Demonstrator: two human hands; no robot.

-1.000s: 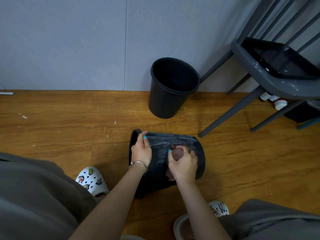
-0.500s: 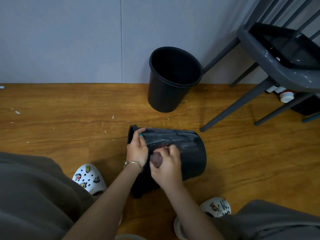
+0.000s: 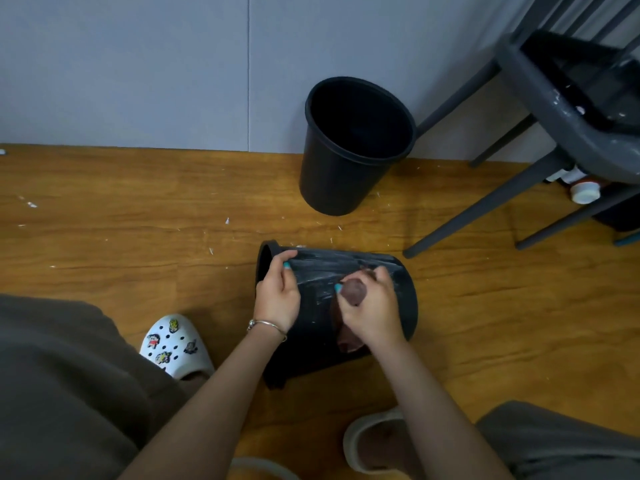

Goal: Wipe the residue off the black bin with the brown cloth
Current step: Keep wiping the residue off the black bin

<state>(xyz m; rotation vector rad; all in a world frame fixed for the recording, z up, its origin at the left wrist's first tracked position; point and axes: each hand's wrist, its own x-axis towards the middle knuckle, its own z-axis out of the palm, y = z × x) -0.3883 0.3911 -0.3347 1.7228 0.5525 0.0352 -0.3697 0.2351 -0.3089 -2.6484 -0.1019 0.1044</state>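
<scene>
Floor (image 3: 104,209): wood-grain boards, warm brown, scattered with small white flecks. Far wall (image 3: 138,64): plain grey panels with one vertical seam. Far right: dark grey chair (image 3: 568,109), seat paint-speckled, legs splayed on the floor. Lighting is even and soft.

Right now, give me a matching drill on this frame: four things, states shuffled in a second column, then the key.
Things:
1. bin being wiped
2. second black bin
3. brown cloth
4. left hand

States:
A. upright by the wall
B. bunched in the right hand
C. on its side, white streaks on its wall
D. gripping the bin near its rim

Pairs: 1-C, 2-A, 3-B, 4-D
</scene>
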